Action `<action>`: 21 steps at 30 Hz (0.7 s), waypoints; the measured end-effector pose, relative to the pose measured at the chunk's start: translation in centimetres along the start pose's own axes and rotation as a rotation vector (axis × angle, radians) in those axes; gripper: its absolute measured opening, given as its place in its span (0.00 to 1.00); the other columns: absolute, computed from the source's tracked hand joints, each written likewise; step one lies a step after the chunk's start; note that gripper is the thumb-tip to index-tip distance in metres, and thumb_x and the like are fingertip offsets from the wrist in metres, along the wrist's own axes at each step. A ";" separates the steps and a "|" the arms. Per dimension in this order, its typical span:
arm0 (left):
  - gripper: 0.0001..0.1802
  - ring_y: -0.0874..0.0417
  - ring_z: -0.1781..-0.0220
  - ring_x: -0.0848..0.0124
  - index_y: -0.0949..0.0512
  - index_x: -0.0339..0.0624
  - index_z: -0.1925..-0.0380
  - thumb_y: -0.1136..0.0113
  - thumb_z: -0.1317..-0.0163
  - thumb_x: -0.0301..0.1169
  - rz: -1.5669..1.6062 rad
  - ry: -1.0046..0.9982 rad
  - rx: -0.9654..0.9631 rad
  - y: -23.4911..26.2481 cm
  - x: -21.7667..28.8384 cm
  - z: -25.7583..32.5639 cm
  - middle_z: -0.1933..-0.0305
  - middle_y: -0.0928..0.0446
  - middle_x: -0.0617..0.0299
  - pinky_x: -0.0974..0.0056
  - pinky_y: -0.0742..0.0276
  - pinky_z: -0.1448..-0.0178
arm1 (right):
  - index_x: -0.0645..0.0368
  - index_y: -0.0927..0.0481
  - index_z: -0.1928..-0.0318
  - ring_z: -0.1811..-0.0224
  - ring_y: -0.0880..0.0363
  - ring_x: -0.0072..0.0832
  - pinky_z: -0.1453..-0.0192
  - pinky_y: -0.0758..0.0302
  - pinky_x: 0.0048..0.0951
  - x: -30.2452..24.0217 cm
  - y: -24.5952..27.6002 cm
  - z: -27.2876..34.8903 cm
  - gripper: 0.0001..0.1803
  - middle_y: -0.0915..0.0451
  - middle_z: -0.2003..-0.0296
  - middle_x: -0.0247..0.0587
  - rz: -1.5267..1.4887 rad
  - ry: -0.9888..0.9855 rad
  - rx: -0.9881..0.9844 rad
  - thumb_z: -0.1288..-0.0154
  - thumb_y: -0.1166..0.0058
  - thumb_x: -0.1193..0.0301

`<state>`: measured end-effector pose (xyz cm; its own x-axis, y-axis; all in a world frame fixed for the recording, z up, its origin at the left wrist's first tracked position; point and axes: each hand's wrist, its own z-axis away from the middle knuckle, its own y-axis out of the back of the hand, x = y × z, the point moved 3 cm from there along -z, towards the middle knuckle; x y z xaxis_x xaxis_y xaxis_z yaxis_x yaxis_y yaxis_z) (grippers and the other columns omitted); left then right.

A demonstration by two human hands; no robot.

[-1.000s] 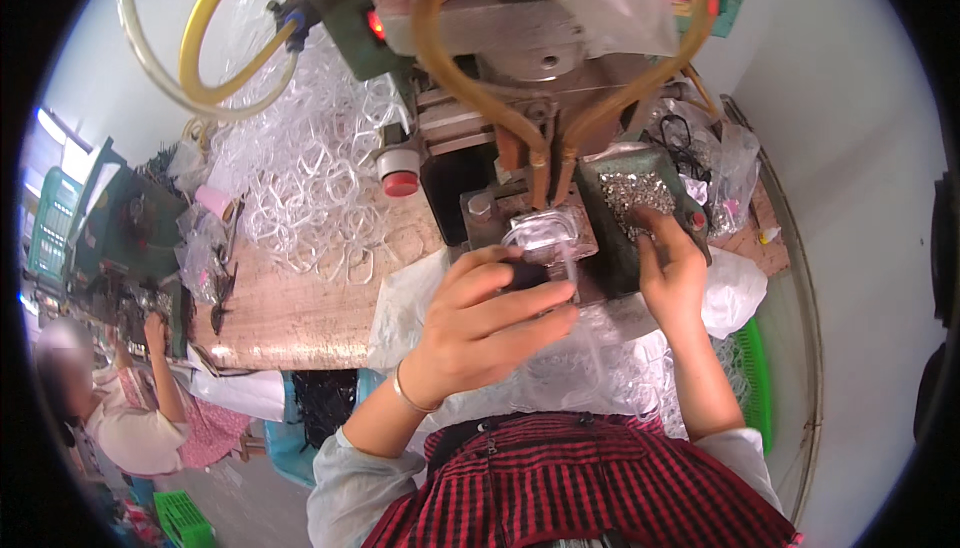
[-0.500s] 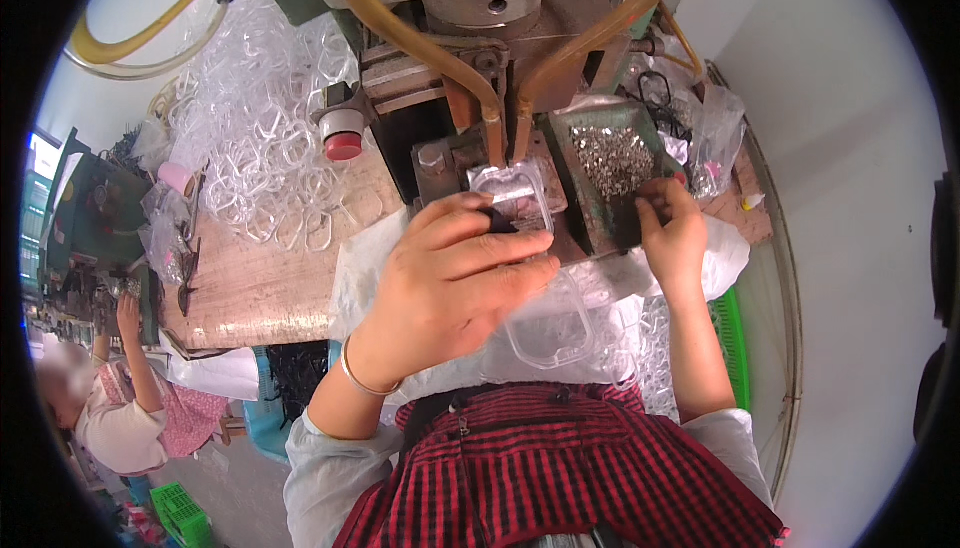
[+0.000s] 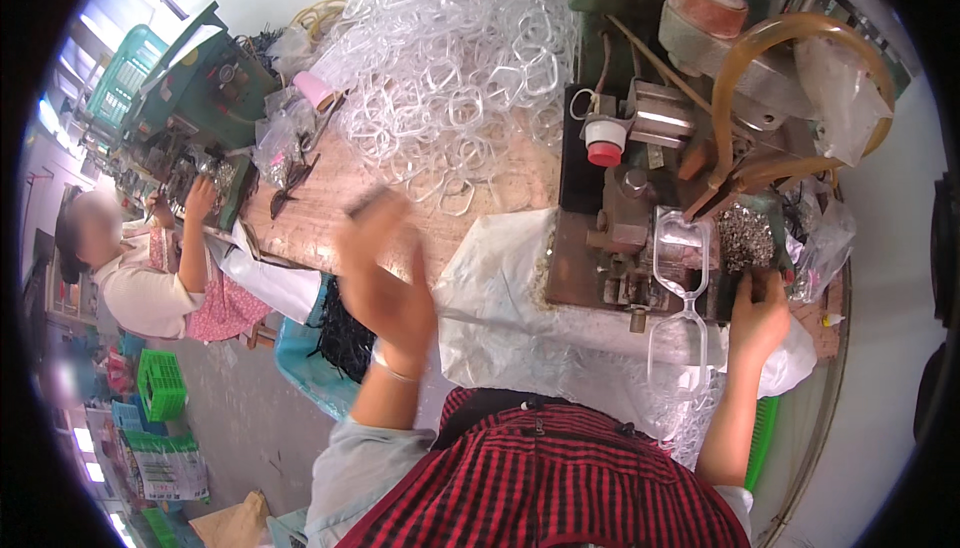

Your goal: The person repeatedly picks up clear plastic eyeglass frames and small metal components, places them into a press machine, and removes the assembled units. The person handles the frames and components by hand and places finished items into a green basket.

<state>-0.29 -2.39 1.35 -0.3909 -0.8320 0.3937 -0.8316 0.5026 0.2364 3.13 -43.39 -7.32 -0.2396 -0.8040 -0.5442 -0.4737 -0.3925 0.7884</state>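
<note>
The press machine (image 3: 640, 188) stands on the counter (image 3: 330, 218). The heap of plastic rings (image 3: 450, 58) lies to its left, the tray of small metal parts (image 3: 748, 238) to its right, the plastic frame (image 3: 682, 293) at its front.

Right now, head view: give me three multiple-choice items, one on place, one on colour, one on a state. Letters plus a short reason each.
1. Where does the heap of clear plastic rings lie?
A. on the wooden bench, left of the press
B. on the floor by the green crate
C. in the person's lap

2. What colour is the round button on the press?
A. blue
B. red
C. yellow

3. What is the left hand doing?
A. gripping the clear frame piece
B. resting flat on the white sheet
C. raised over the bench, motion-blurred, nothing clearly held

Answers:
1 A, the rings pile up on the bench top beside the machine.
2 B, a red cap on a white collar.
3 C, the hand is smeared, clear of the clear frame piece, which hangs at the press; the right hand sits by the tray of small metal parts.
</note>
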 end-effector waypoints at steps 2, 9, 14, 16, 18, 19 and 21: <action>0.09 0.18 0.48 0.56 0.18 0.40 0.58 0.38 0.38 0.21 0.103 0.173 -0.023 -1.1 -4.6 -4.0 0.54 0.16 0.55 0.55 0.30 0.37 | 0.61 0.18 0.59 0.52 0.19 0.47 0.49 0.24 0.43 -0.2 -0.4 -0.8 0.09 0.16 0.57 0.48 -0.027 0.059 0.078 0.41 0.39 0.74; 0.07 0.28 0.37 0.50 0.12 0.47 0.71 0.34 0.49 0.33 -0.653 -0.161 -0.563 -12.7 -17.7 -7.6 0.45 0.19 0.55 0.49 0.35 0.33 | 0.60 0.15 0.58 0.55 0.19 0.44 0.46 0.25 0.38 -2.8 0.4 -1.3 0.10 0.16 0.60 0.43 -0.152 0.265 0.116 0.41 0.40 0.79; 0.10 0.32 0.33 0.50 0.11 0.50 0.73 0.32 0.54 0.40 -0.651 -0.092 -0.763 -16.6 -21.5 -7.6 0.41 0.21 0.55 0.46 0.36 0.31 | 0.62 0.16 0.58 0.58 0.17 0.28 0.50 0.25 0.28 1.3 1.7 1.0 0.06 0.14 0.61 0.40 -0.395 0.027 0.091 0.36 0.40 0.79; 0.11 0.25 0.39 0.51 0.13 0.46 0.76 0.29 0.54 0.41 -0.476 -0.173 -0.594 -15.9 -21.9 -11.3 0.44 0.19 0.55 0.51 0.29 0.36 | 0.64 0.16 0.59 0.58 0.19 0.21 0.52 0.26 0.22 0.4 3.3 1.7 0.05 0.15 0.60 0.38 -0.531 0.016 -0.004 0.35 0.40 0.80; 0.15 0.23 0.42 0.51 0.17 0.40 0.80 0.32 0.49 0.42 -0.362 -0.126 -0.519 -15.0 -20.3 -16.2 0.49 0.17 0.50 0.51 0.29 0.37 | 0.65 0.17 0.59 0.59 0.20 0.20 0.52 0.25 0.22 -2.8 4.8 1.7 0.06 0.15 0.61 0.37 -0.775 0.009 -0.128 0.36 0.40 0.82; 0.18 0.18 0.52 0.49 0.18 0.37 0.80 0.36 0.46 0.43 -0.361 -0.133 -0.501 -14.9 -19.1 -17.5 0.55 0.16 0.47 0.53 0.24 0.45 | 0.65 0.17 0.59 0.59 0.20 0.19 0.53 0.26 0.21 -4.7 5.6 1.4 0.07 0.16 0.62 0.36 -0.797 0.108 -0.184 0.37 0.40 0.84; 0.18 0.20 0.74 0.57 0.17 0.35 0.73 0.39 0.44 0.42 -0.423 0.175 -0.988 -14.8 -19.1 -17.9 0.71 0.19 0.52 0.56 0.22 0.63 | 0.65 0.18 0.57 0.58 0.20 0.20 0.51 0.25 0.22 -8.9 6.3 0.4 0.10 0.16 0.62 0.36 -0.753 0.243 -0.192 0.39 0.39 0.84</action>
<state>26.52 10.26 6.29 -0.0211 -0.9763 0.2153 -0.1704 0.2157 0.9615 1.92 -38.49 2.42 0.2862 -0.3601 -0.8879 -0.2754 -0.9185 0.2837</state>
